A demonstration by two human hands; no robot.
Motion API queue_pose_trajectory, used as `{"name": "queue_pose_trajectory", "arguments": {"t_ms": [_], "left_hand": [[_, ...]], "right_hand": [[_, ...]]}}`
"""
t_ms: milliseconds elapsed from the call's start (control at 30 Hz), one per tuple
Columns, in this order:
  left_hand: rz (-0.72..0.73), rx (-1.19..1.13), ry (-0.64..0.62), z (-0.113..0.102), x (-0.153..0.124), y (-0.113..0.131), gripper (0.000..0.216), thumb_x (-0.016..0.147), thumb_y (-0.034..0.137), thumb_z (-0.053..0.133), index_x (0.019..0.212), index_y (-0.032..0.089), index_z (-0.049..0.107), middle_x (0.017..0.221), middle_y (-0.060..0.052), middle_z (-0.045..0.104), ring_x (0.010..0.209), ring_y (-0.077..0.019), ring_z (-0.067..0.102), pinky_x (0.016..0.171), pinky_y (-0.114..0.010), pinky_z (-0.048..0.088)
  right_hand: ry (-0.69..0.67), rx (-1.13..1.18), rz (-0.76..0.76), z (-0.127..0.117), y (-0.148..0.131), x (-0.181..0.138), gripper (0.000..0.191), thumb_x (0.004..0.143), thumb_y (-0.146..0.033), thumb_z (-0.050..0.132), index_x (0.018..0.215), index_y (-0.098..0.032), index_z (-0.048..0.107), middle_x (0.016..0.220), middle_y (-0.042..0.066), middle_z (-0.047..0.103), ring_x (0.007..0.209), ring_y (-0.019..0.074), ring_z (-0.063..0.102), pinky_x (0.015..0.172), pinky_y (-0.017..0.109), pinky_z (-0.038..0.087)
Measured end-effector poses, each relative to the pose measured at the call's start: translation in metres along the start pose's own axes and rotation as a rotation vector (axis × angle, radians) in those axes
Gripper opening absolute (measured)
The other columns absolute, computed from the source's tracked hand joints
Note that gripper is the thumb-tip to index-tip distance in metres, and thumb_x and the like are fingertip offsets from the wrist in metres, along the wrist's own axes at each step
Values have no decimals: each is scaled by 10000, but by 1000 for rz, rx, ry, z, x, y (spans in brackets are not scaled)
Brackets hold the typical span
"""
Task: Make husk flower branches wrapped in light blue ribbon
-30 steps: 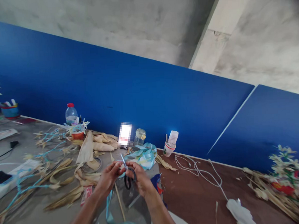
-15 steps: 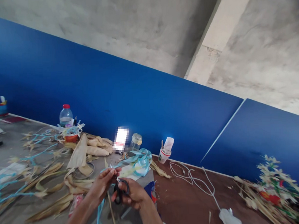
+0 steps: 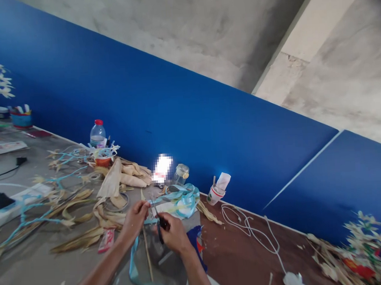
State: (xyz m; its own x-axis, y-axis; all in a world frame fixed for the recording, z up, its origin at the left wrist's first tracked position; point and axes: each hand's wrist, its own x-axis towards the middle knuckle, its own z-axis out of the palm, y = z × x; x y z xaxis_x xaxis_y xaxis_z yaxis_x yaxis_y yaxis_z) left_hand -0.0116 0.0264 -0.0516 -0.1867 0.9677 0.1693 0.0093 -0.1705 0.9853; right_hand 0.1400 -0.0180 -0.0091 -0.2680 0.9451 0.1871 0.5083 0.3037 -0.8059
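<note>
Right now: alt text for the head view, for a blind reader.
The right hand holds black-handled scissors close to the left hand, closed in a pinch, over a cluttered table. Light-blue ribbon and dried leaves lie nearby; a red-capped bottle and a white cup stand by a blue partition.

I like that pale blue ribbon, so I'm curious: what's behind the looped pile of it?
Behind the ribbon pile stands a clear jar, and beyond that the blue partition. The ribbon hides the jar's base, and anything lying there cannot be seen.
</note>
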Motion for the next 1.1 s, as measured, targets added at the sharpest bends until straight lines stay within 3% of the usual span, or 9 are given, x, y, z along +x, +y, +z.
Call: {"name": "queue_pose_trajectory", "arguments": {"t_ms": [200,433,800,933,1100], "left_hand": [[24,14,-2,2,-3,5,324,736,468,528,585,181,529,475,33,441,478,-125,416,492,-237,301],[69,152,-67,1,-6,11,323,780,432,449,573,186,469,494,37,415,497,-126,405,516,-247,297],[73,164,-80,-1,-3,6,336,782,448,457,575,183,471,497,42,392,510,-128,398,524,-247,285],[48,90,-117,0,-4,8,349,760,483,493,635,166,564,491,42,414,503,-126,401,517,-244,285],[10,-73,-190,4,-6,10,406,749,534,502,734,144,616,487,45,430,497,-121,404,518,-244,302]], "right_hand": [[16,-205,-74,5,-7,-1,295,717,-190,557,999,-187,644,906,47,682,815,176,607,759,251,444],[15,-199,-76,7,-3,0,240,741,-209,562,962,-184,651,865,37,684,782,165,600,717,237,425],[34,-197,-51,10,3,0,183,743,-166,511,843,-180,663,709,10,654,648,138,562,606,213,390],[80,-274,55,3,9,2,211,770,-257,538,914,-180,672,739,36,684,663,166,607,603,231,411],[133,-590,191,-3,16,0,430,778,-309,569,1170,-131,576,969,156,690,892,261,645,748,304,446]]}}
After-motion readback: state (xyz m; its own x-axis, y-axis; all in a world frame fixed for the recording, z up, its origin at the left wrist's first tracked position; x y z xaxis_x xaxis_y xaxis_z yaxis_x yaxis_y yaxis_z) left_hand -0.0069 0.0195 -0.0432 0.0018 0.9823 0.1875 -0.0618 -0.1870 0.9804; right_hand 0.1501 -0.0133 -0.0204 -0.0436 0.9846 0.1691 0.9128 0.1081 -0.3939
